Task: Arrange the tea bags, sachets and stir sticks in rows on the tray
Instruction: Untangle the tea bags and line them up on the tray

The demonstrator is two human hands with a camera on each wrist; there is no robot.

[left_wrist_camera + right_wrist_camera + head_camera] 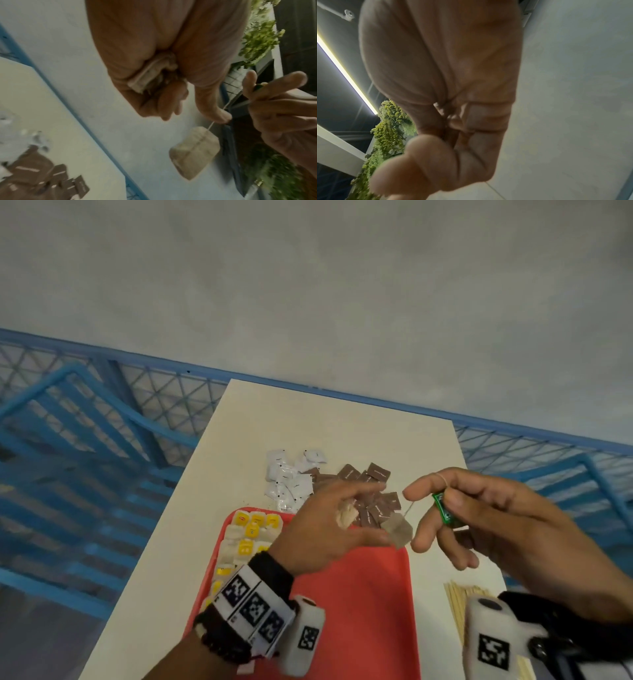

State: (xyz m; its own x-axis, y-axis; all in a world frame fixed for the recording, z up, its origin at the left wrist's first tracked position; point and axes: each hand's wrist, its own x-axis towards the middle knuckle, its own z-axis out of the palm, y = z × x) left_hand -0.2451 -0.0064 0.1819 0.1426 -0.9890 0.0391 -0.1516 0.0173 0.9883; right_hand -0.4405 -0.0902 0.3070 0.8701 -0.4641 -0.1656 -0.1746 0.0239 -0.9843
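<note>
pale table [342, 426] under me, blue mesh fence [164, 392] behind it. red tray [363, 594] on table, yellow-tagged tea bags [246, 535] in rows along its left side. white sachets [291, 477] and brown sachets [373, 494] heaped beyond tray, stir sticks [457, 601] to right. my right hand [486, 518] pinches green tag [443, 508]; tea bag [397, 530] dangles on string over tray's far edge. my left hand [325, 525] curls round another tea bag [145, 75], thumb touching string.

One red tray [370, 594]; one hanging tea bag [397, 529]; two hands; sachets and sticks uncountable.
</note>
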